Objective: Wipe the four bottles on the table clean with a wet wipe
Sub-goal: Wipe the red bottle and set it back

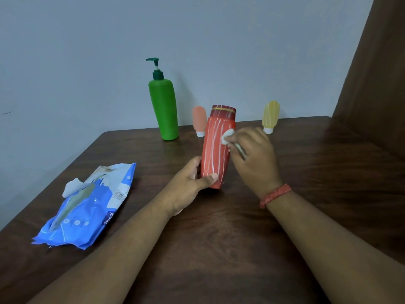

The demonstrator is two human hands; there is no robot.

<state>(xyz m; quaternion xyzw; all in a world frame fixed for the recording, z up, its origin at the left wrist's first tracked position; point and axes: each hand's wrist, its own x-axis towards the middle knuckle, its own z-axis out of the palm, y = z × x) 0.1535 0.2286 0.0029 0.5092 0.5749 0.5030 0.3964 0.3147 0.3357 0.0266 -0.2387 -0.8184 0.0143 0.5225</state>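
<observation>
A red bottle (pixel 215 148) with white streaks and a dark red cap stands upright at the middle of the brown table (pixel 219 249). My left hand (pixel 192 181) grips its lower part, thumb across the front. My right hand (pixel 254 154) holds a white wet wipe (pixel 228 136) bunched against the bottle's upper right side. Behind, near the wall, stand a tall green pump bottle (pixel 164 108), a small pink tube (pixel 199 120) on its white cap and a small yellow tube (pixel 270 116) on its white cap.
A blue wet-wipe pack (pixel 87 209) lies at the left of the table, a white wipe sticking out of its top. The grey wall runs along the table's far edge. A brown curtain (pixel 377 73) hangs at the right.
</observation>
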